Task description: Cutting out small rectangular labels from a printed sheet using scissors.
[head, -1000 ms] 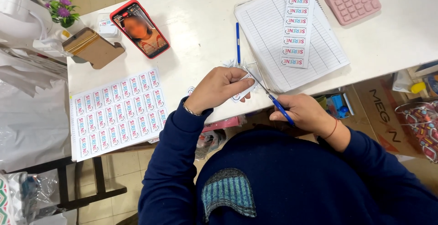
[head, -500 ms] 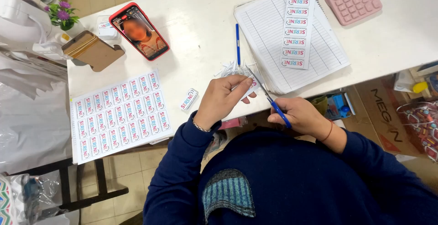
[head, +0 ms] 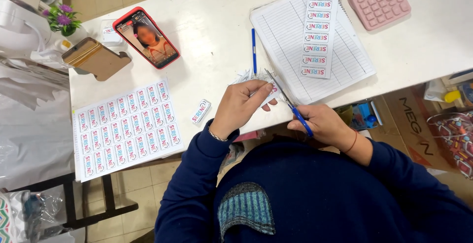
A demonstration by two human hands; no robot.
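Two hands at the near table (head: 217,46) edge, close together. Left hand (head: 240,109) pinches a small paper label piece (head: 270,91) between thumb and fingertips; most of that piece is hidden by the fingers, so its print is hard to make out. Right hand (head: 322,124) is closed round the blue handles of scissors (head: 288,102); blades point up-left and meet the held piece, blade gap too small to tell. Handle loops are hidden inside the fist.

White paper scraps (head: 244,78) lie just beyond the left hand, partly covered by it. One cut label (head: 201,111) lies loose to its left, near the table edge. Label sheet (head: 125,129) sits at the near-left corner and appears to overhang the edge. Blue pen (head: 254,51) lies beside the lined notebook (head: 340,51), which carries a label strip (head: 315,33). Pink calculator (head: 377,0) is cut off at the top. Red-cased phone (head: 146,37) sits far left, its screen blurred.

Open table surface lies between phone and pen.
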